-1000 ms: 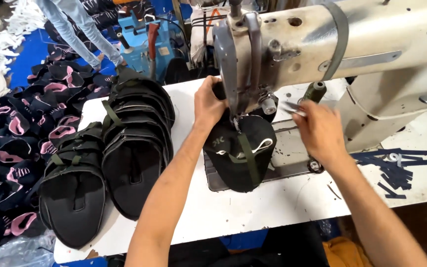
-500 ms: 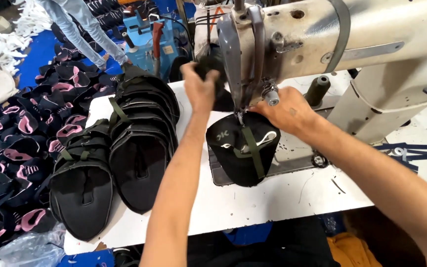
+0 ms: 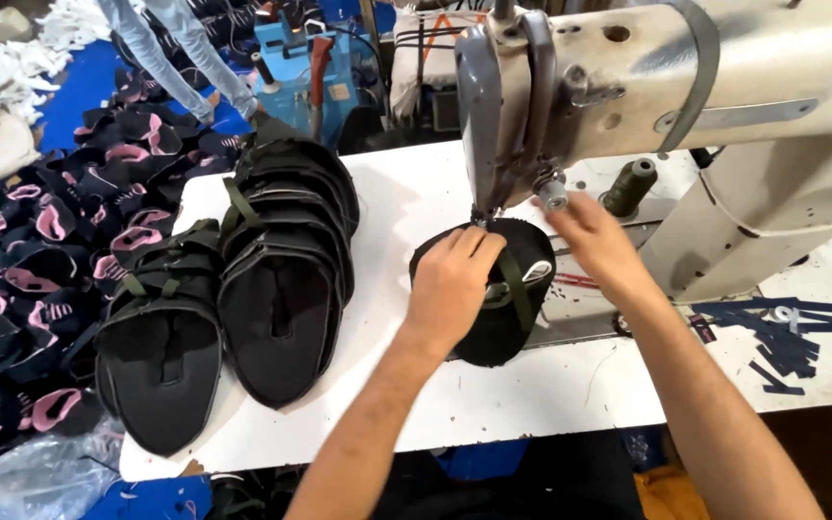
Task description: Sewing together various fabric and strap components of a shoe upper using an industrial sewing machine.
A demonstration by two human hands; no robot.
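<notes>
A: Where's the piece being sewn?

B: Centre frame: black shoe upper (image 3: 493,308) with a green strap, under the sewing machine (image 3: 570,96) head. Left hand (image 3: 452,284) lies flat on it, fingers curled down, pressing.

A: Right hand?

B: Right hand (image 3: 594,241) sits at its far edge, fingers loosely bent; can't tell if they're pinching anything. Stacked uppers (image 3: 281,260) sit left on the white table (image 3: 397,202).

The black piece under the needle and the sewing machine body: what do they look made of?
Black piece: seemingly soft matte fabric or foam-backed textile, crossed by an olive woven strap; left hand presses it flat. Sewing machine: painted cream metal, chipped and grimy, with a hard sheen.
</notes>
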